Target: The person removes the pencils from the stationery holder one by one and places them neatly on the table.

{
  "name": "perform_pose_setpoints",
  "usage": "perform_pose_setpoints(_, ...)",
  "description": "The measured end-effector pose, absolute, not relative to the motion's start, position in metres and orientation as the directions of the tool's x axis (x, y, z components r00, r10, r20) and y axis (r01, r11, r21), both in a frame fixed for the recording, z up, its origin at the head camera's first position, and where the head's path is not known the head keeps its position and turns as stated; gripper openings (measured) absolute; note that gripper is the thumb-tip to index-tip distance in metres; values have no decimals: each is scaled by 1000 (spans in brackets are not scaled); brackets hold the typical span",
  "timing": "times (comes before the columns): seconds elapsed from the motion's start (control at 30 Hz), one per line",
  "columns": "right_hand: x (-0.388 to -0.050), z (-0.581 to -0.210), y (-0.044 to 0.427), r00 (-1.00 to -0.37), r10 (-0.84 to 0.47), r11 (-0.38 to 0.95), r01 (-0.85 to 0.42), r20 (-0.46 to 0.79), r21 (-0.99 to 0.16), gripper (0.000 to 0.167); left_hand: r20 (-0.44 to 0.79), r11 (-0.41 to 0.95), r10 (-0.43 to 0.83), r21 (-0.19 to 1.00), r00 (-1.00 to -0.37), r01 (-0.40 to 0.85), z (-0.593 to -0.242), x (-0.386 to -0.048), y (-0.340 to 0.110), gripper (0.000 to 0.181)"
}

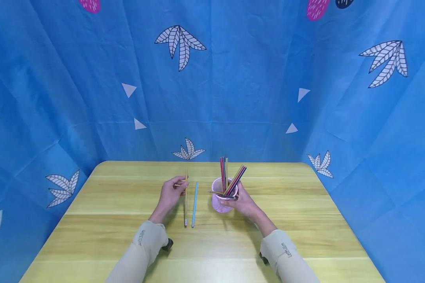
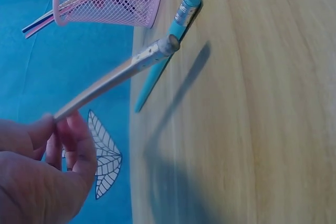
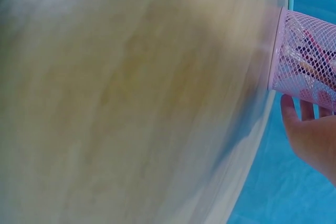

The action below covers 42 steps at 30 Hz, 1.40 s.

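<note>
My left hand pinches a tan pencil between thumb and fingers; in the left wrist view the pencil is held above the table, its eraser end toward the camera. To its right a blue pencil lies on the wooden table. My right hand grips the pink mesh cup from its right side, fingers around the wall, as the right wrist view shows at the cup. Several coloured pencils stand in the cup, some leaning right, one sticking out leftward.
The light wooden table reaches to a blue patterned cloth that hangs behind it and at both sides.
</note>
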State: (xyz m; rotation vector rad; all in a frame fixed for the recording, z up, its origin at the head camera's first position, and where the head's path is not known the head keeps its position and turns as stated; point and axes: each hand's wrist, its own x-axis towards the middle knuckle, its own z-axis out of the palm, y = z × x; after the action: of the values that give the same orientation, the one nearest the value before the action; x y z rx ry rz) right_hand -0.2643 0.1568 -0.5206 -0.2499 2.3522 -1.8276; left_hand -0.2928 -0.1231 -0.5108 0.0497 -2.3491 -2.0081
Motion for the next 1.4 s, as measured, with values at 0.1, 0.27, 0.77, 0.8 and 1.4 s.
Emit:
perform_pose_setpoints(0.1,-263,-520,156,-976,-219,248,-36,-19,-968,96,17,172,-57,985,-998,7,-511,-293,-121,33)
perform_pose_setpoints(0.27,-264,-520,157,-976,-217,243,-33,-21,-970,96,17,206,-48,979,-999,7,-510,-295,-118,34)
perform_pose_setpoints(0.77,-264,-520,156,-976,-215,234,-30,-22,-972,96,-3,250,-45,968,-999,-14,-518,-298,-112,33)
perform_pose_setpoints(0.8,-265,-520,157,-976,-218,234,-32,-21,-972,96,-3,251,-49,968,-999,-15,-518,-299,-112,33)
perform_pose_setpoints(1.4,-266,-523,157,-973,-229,242,-50,-7,-969,92,-78,255,-95,962,-992,-100,-526,-305,-109,29)
